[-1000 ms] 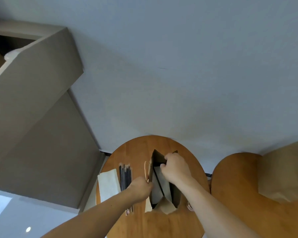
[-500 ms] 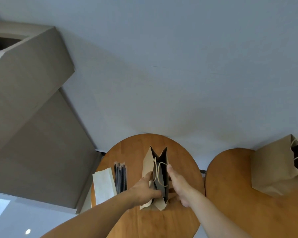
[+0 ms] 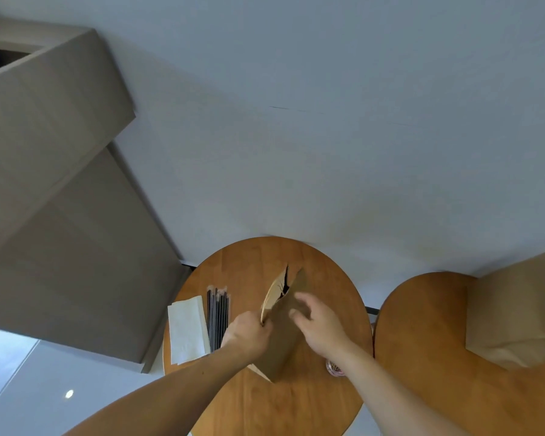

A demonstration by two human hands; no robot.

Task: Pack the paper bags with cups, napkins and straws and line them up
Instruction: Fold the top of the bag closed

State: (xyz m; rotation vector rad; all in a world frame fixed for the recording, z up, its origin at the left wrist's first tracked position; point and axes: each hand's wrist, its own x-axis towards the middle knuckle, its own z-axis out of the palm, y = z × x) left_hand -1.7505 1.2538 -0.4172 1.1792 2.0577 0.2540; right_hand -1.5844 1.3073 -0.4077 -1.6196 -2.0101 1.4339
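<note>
wooden tabletop, lower centre: my left hand pinches the rim of the paper bag; right hand, grip just released, steadies its newly turned side, likely ready for filling.

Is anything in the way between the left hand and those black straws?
Nothing visible. The straws lie on the table right beside the left hand, with the napkins on their far side. That hand pinches the edge of the paper bag, though, so it would likely have to let go first.

Two paper bags, two tables
</note>
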